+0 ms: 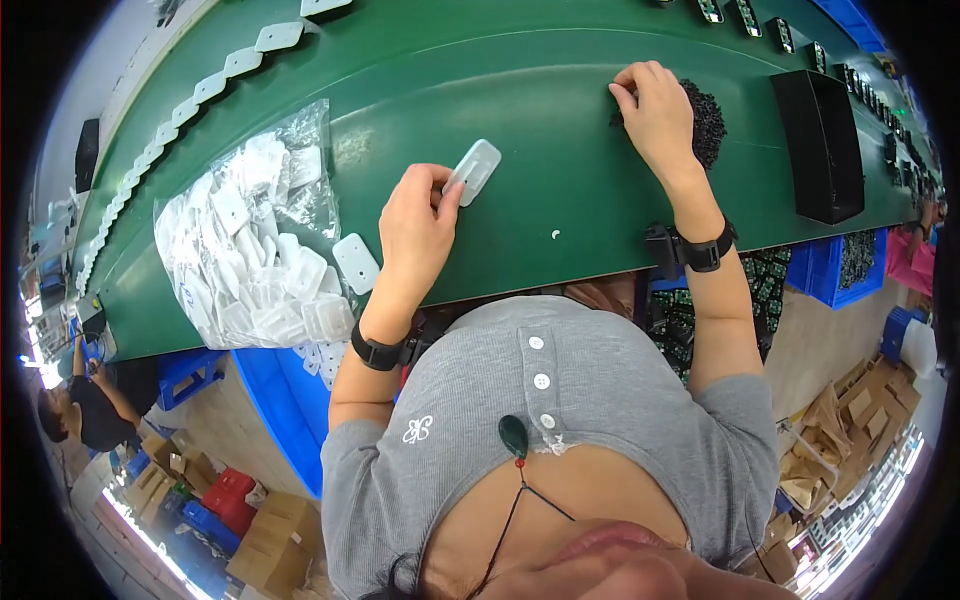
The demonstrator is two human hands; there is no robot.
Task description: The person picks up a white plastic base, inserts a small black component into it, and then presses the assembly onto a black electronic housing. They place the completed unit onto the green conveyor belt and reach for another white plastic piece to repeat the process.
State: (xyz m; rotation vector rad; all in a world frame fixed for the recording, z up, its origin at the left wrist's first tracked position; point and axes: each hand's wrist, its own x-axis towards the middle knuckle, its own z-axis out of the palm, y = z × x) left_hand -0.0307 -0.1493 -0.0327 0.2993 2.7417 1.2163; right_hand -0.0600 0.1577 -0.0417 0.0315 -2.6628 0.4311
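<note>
My left hand (pixel 415 228) pinches the near end of a white plastic cover (pixel 479 172), a rounded rectangular shell tilted up over the green table (pixel 520 110). Farther right, my right hand (pixel 657 118) is at the left side of a pile of small black parts (pixel 708 122). Its thumb and fingers are drawn together; whatever may be between them is too small to make out. Beside my left forearm lies a clear plastic bag (pixel 318 190) full of similar white pieces, with one loose white plate (pixel 356 263) at its edge.
A row of white plates (pixel 241 62) curves along the far left. A black open box (pixel 822 150) stands right of the pile. Small circuit boards (pixel 748 17) line the far right. A tiny white scrap (pixel 556 234) lies mid-table. Blue bins (pixel 838 270) sit below the table edge.
</note>
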